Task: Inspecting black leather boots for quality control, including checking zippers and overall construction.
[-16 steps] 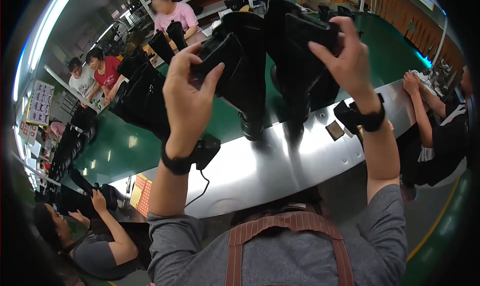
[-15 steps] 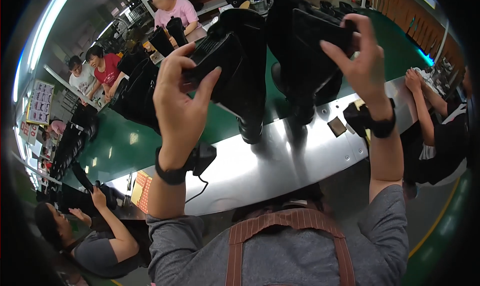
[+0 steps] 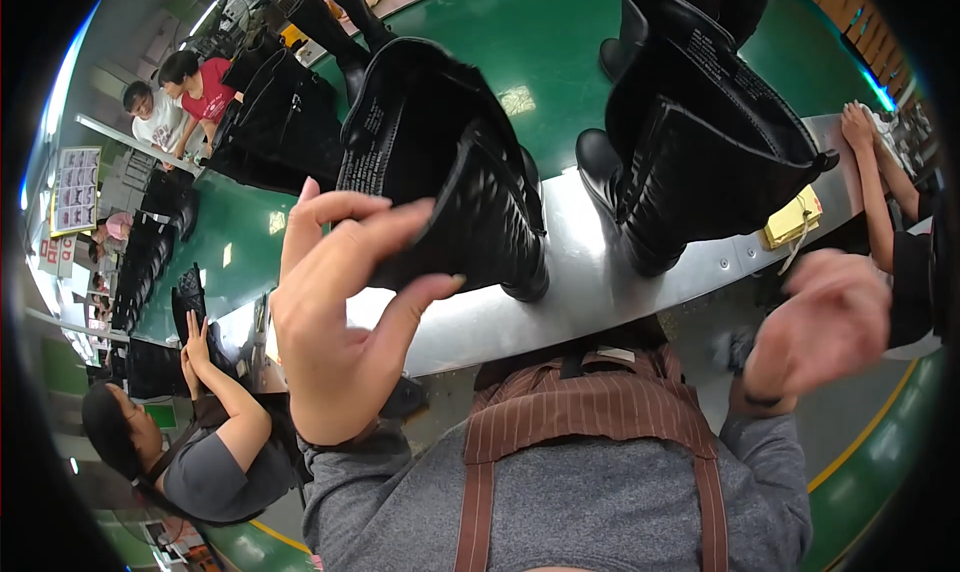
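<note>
Two tall black boots stand side by side before me on the metal table edge. The left boot (image 3: 505,212) has its shaft gaping toward me, with pale print on the lining. My left hand (image 3: 340,317) is at its near rim, fingers curved and thumb apart; whether the fingertips touch the leather I cannot tell. The right boot (image 3: 690,177) stands upright with its top wide and its toe to the left. My right hand (image 3: 830,312) is away from it, low at the right beyond the table edge, its fingers smeared by motion.
More black boots (image 3: 280,117) stand on the green tabletop (image 3: 480,22) at the left. A yellow pad (image 3: 793,218) lies by the right boot. Co-workers sit at left; one handles a dark shoe (image 3: 188,297). Another person's forearms (image 3: 880,162) rest at the right edge.
My right hand has let go of the right boot's top and moved down to the right. My left hand has loosened at the left boot's rim. Both boots appear nearer and more upright.
</note>
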Demonstrator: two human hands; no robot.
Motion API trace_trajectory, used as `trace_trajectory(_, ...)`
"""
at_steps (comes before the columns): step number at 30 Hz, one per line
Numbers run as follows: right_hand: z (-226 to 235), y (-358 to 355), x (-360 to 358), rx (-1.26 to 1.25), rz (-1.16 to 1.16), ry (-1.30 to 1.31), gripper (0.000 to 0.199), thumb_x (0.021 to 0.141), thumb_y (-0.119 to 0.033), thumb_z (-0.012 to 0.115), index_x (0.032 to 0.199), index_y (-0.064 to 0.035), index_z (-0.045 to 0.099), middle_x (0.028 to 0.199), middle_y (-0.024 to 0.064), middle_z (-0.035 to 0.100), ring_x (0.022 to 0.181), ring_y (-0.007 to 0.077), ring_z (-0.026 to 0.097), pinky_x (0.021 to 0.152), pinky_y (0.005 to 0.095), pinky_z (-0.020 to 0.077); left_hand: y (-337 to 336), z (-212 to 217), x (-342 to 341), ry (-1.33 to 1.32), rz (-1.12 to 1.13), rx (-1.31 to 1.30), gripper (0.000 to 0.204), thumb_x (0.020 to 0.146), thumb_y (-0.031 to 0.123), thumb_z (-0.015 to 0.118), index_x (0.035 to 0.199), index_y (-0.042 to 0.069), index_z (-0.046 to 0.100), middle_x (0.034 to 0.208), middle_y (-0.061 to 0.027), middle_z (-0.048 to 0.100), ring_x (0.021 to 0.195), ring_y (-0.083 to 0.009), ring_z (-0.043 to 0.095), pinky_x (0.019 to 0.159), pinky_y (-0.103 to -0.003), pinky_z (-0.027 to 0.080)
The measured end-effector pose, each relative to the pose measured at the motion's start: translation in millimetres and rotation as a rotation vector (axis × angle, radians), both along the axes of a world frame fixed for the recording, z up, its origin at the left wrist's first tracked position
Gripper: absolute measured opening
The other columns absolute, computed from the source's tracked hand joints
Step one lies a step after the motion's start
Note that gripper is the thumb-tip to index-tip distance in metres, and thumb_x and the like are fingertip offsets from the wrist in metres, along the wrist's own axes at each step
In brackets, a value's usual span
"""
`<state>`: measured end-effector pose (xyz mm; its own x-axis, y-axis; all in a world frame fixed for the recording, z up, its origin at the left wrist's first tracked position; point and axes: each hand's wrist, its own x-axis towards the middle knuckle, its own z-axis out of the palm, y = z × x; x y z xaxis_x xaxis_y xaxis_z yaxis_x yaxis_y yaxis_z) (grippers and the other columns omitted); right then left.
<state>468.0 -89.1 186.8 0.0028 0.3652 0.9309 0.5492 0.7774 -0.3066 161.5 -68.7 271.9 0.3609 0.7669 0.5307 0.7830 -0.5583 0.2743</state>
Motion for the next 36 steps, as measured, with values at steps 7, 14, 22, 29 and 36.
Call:
trace_trajectory(7,-44,57,-63,-0.904,0.804,0.335,0.069,0.087,-0.028,0.060,0.145,-0.0075,0.028,0.130,0.0135,0.044,0.123,0.0225,0.043,0.099,0.0363,0.0372,-33,14,-9,0.243,-0.422,-0.177,0.026,0.061,0.011,0.074,0.086,0.016,0.076,0.069,0.0062,0.059,0.089,-0.0245,0.055,0.102,-0.061,0.026)
trace_trajectory(14,-51,95,-113,-0.762,0.430,-0.108,0.032,0.084,-0.018,0.067,0.112,-0.0020,0.063,0.100,0.0160,0.065,0.088,0.0315,0.062,0.079,0.0328,0.0489,-60,3,-24,0.259,-0.369,-0.194,0.033,0.056,0.015,0.074,0.089,0.020,0.076,0.063,0.0076,0.055,0.083,-0.0191,0.055,0.108,-0.067,0.017)
trace_trajectory(22,-60,108,-111,-0.974,0.482,0.017,0.057,0.095,-0.051,0.048,0.089,0.0037,0.062,0.068,0.0128,0.060,0.065,0.0207,0.060,0.061,0.0345,0.0460,-76,-5,-36,0.344,-0.443,-0.239,0.017,0.061,0.016,0.071,0.079,0.015,0.073,0.068,0.0039,0.041,0.087,-0.0147,0.056,0.103,-0.075,0.023)
trace_trajectory(29,-59,98,-116,-0.893,0.509,0.110,0.052,0.096,-0.046,0.049,0.091,0.0034,0.061,0.071,0.0095,0.059,0.067,0.0187,0.056,0.064,0.0330,0.0461,-81,-13,-47,0.301,-0.485,-0.234,0.011,0.061,0.013,0.074,0.071,0.011,0.069,0.070,0.0041,0.042,0.090,-0.0143,0.057,0.103,-0.074,0.025)
trace_trajectory(36,-56,102,-127,-0.835,0.500,0.280,0.045,0.098,-0.039,0.050,0.092,0.0043,0.062,0.072,0.0095,0.060,0.068,0.0137,0.055,0.063,0.0299,0.0453,-59,0,-42,0.225,-0.473,0.059,0.027,0.048,0.020,0.070,0.075,0.019,0.075,0.067,0.0030,0.043,0.074,-0.0192,0.058,0.102,-0.070,0.030)
